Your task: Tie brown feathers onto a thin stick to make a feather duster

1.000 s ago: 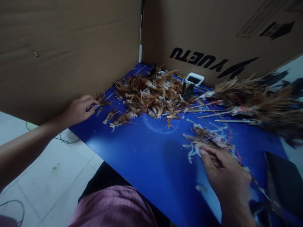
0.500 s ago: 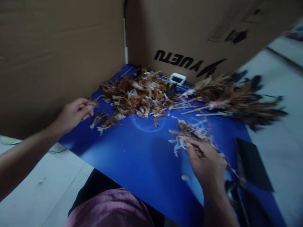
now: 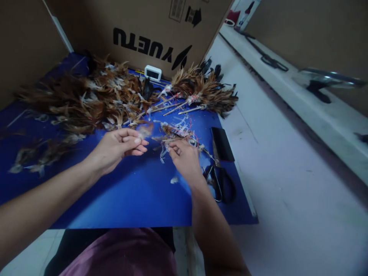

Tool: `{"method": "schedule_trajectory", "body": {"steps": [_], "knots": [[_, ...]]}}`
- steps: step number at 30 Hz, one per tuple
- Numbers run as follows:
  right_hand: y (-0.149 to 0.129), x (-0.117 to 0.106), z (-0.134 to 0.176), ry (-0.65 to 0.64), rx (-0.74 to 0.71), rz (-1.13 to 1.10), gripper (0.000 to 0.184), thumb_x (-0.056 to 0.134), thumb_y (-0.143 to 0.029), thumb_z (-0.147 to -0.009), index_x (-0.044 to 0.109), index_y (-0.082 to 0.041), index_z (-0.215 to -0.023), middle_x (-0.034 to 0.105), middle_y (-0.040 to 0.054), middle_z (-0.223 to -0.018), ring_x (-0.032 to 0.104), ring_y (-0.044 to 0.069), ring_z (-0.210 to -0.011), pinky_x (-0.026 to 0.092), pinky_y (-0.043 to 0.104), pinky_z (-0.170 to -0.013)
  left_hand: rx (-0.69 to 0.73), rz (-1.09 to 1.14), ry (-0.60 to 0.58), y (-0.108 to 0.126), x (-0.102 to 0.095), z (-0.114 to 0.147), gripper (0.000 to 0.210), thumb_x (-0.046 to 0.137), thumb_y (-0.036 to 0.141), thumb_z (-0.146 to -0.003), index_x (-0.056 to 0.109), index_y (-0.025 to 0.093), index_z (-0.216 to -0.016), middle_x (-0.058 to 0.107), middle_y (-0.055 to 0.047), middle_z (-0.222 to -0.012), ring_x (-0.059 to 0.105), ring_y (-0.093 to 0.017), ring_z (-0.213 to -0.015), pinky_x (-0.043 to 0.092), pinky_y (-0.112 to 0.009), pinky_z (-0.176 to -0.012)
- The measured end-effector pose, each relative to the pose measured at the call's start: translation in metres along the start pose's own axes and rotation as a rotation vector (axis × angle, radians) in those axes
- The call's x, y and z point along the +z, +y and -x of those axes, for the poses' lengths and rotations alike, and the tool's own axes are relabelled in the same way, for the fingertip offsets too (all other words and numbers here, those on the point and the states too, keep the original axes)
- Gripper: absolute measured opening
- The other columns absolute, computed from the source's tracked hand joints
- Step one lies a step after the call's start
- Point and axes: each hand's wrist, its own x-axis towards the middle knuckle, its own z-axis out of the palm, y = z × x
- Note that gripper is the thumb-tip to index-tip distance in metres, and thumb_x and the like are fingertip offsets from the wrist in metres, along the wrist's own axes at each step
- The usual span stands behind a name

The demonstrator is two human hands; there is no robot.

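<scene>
My left hand (image 3: 122, 147) is over the middle of the blue tabletop (image 3: 120, 205), thumb and forefinger pinched on a small brown feather (image 3: 146, 131), which is blurred. A short gap away, my right hand (image 3: 184, 159) has its fingers closed at the near edge of a heap of feather scraps, pale strips and red thread (image 3: 184, 132). What the right fingertips pinch is hidden. Beyond the left hand spreads a large pile of loose brown feathers (image 3: 94, 96). Several feather bundles on thin sticks (image 3: 207, 90) lie at the back right, tied with reddish thread.
Black-handled scissors (image 3: 228, 186) and a black rectangular object (image 3: 222, 145) lie right of my right hand. A small white-framed device (image 3: 153, 73) stands before the cardboard box (image 3: 94, 23). Small feather tufts (image 3: 53, 151) lie at left. A ledge runs along the right.
My left hand has moved right with the feather, from the left table edge to near the right hand. The right hand stays at the scrap heap. The view has turned right.
</scene>
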Motion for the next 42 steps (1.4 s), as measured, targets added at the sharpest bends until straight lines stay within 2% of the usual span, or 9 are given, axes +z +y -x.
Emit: {"method": "schedule_trajectory", "body": {"steps": [5, 9, 14, 18, 20, 22, 26, 36, 42], "knots": [[-0.006, 0.004, -0.011, 0.11, -0.138, 0.125, 0.02, 0.052, -0.016, -0.089, 0.069, -0.019, -0.099, 0.067, 0.0085, -0.102, 0.057, 0.023, -0.1, 0.043, 0.04, -0.096, 0.007, 0.027, 0.033, -0.018, 0.01, -0.025, 0.017, 0.074, 0.018, -0.075, 0.058, 0.014, -0.081, 0.072, -0.003, -0.066, 0.065, -0.01, -0.049, 0.053, -0.018, -0.047], [-0.013, 0.013, -0.029, -0.034, -0.25, 0.28, 0.025, 0.054, -0.017, -0.09, 0.068, -0.018, -0.111, 0.064, 0.0104, -0.112, 0.05, 0.028, -0.108, 0.041, 0.043, -0.095, 0.0, 0.016, 0.005, -0.026, 0.002, -0.028, 0.018, 0.073, 0.017, -0.077, 0.056, 0.015, -0.083, 0.071, -0.003, -0.065, 0.065, -0.011, -0.049, 0.053, -0.019, -0.047], [-0.018, 0.023, -0.047, -0.156, -0.236, 0.416, 0.015, 0.057, -0.018, -0.088, 0.072, -0.015, -0.09, 0.065, 0.0129, -0.105, 0.052, 0.031, -0.104, 0.042, 0.045, -0.089, 0.021, 0.086, -0.001, -0.031, -0.008, -0.029, 0.018, 0.072, 0.012, -0.077, 0.059, 0.014, -0.088, 0.075, -0.006, -0.078, 0.07, -0.012, -0.061, 0.057, -0.02, -0.057], [-0.018, 0.012, -0.046, 0.0, -0.232, 0.083, 0.015, 0.056, -0.014, -0.087, 0.071, -0.017, -0.086, 0.069, 0.0064, -0.095, 0.059, 0.021, -0.095, 0.044, 0.038, -0.092, 0.006, 0.116, 0.033, -0.03, -0.01, -0.03, 0.012, 0.07, 0.012, -0.078, 0.061, 0.013, -0.085, 0.075, -0.006, -0.077, 0.069, -0.011, -0.058, 0.056, -0.018, -0.054], [-0.018, 0.005, -0.04, 0.052, -0.186, -0.126, 0.013, 0.057, -0.018, -0.086, 0.07, -0.019, -0.087, 0.069, 0.0038, -0.091, 0.061, 0.017, -0.086, 0.047, 0.033, -0.085, 0.003, 0.109, 0.028, -0.029, -0.009, -0.029, 0.009, 0.07, 0.014, -0.079, 0.061, 0.013, -0.081, 0.074, -0.005, -0.071, 0.067, -0.01, -0.053, 0.055, -0.017, -0.05], [-0.018, -0.001, -0.031, 0.039, -0.087, -0.315, 0.012, 0.059, -0.023, -0.085, 0.07, -0.019, -0.087, 0.068, 0.0021, -0.082, 0.061, 0.014, -0.074, 0.049, 0.03, -0.072, 0.005, 0.1, 0.007, -0.029, -0.009, -0.029, 0.01, 0.071, 0.017, -0.079, 0.062, 0.013, -0.078, 0.072, -0.004, -0.067, 0.065, -0.01, -0.05, 0.053, -0.017, -0.047], [-0.018, 0.0, -0.018, -0.121, 0.078, -0.58, 0.012, 0.065, -0.029, -0.078, 0.068, -0.017, -0.079, 0.061, -0.0016, -0.064, 0.053, 0.01, -0.057, 0.044, 0.024, -0.057, 0.01, 0.093, -0.047, -0.032, -0.006, -0.027, 0.015, 0.077, 0.019, -0.073, 0.065, 0.012, -0.078, 0.073, -0.004, -0.069, 0.067, -0.01, -0.053, 0.055, -0.017, -0.05], [-0.021, 0.016, -0.012, -0.328, 0.34, -0.771, 0.012, 0.065, -0.028, -0.067, 0.062, -0.016, -0.065, 0.047, -0.007, -0.05, 0.038, 0.005, -0.046, 0.03, 0.021, -0.046, 0.103, 0.005, -0.105, -0.038, -0.003, -0.023, 0.027, 0.081, 0.031, -0.07, 0.066, 0.013, -0.081, 0.072, -0.003, -0.07, 0.068, -0.013, -0.058, 0.056, -0.021, -0.054], [-0.024, 0.019, -0.011, -0.349, 0.369, -0.789, 0.013, 0.065, -0.027, -0.068, 0.058, -0.017, -0.064, 0.046, -0.007, -0.052, 0.036, 0.005, -0.047, 0.027, 0.021, -0.047, 0.107, -0.055, -0.214, -0.041, -0.005, -0.022, 0.025, 0.079, 0.034, -0.074, 0.066, 0.013, -0.082, 0.072, -0.004, -0.064, 0.069, -0.014, -0.059, 0.057, -0.021, -0.056]]}}
